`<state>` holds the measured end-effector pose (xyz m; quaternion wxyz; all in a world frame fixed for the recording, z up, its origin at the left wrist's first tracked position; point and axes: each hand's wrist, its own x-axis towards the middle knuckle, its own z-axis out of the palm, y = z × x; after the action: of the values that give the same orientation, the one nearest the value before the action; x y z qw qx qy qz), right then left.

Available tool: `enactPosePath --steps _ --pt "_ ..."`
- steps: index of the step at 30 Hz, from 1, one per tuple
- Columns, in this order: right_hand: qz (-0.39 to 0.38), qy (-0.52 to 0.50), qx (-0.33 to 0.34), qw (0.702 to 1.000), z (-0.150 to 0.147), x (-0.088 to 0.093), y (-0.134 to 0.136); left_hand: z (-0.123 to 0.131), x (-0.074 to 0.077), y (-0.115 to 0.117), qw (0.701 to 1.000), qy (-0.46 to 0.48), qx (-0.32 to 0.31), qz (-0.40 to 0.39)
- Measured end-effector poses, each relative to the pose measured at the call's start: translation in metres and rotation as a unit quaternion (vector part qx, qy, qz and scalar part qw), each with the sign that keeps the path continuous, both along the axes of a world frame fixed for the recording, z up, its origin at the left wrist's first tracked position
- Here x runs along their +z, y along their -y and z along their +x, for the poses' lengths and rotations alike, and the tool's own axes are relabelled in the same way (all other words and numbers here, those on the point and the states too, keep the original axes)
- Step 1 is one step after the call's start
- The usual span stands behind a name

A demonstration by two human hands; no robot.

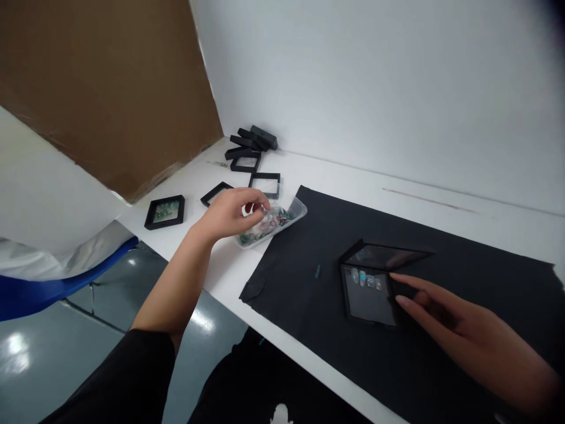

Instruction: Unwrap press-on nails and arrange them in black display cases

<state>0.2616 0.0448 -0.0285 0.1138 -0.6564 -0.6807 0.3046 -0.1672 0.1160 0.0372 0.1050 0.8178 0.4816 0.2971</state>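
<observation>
My left hand (232, 213) reaches into a clear plastic tray (296, 207) of small coloured pieces at the left edge of a black cloth (441, 265). Its fingers are pinched together over the pieces; what they hold is hidden. My right hand (445, 318) rests on the cloth with its fingers stretched out, the tips touching the right side of an open black display box (368, 294). Several small nail-like pieces (365, 278) lie in a row inside that box, and its lid stands raised behind.
A closed black frame box (165, 211) with green pieces lies on the white table at the left. Several empty black frames (252, 154) are piled near the back wall. A brown cardboard sheet (106, 88) leans at the left. A blue chair (66, 282) stands below the table edge.
</observation>
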Motion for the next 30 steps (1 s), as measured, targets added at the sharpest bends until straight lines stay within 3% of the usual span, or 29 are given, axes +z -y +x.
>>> enactPosePath --steps 5,14,19,25,30 --pt "-0.005 0.0 0.008 1.0 0.0 0.0 0.0 -0.001 -0.003 -0.004 0.982 -0.151 0.113 0.001" --pt "-0.001 0.006 -0.003 1.0 -0.001 0.001 -0.001 0.023 -0.003 -0.011 0.944 -0.324 0.009 -0.056" --pt "-0.008 -0.003 -0.007 1.0 -0.002 0.001 0.0 0.029 -0.006 -0.007 0.939 -0.339 0.014 -0.057" --pt "0.007 -0.008 0.003 1.0 0.0 -0.002 -0.001 0.027 -0.01 -0.009 0.939 -0.332 0.075 -0.042" --pt "0.011 0.002 -0.004 1.0 -0.001 0.003 0.0 0.025 -0.009 -0.01 0.938 -0.335 0.068 -0.064"
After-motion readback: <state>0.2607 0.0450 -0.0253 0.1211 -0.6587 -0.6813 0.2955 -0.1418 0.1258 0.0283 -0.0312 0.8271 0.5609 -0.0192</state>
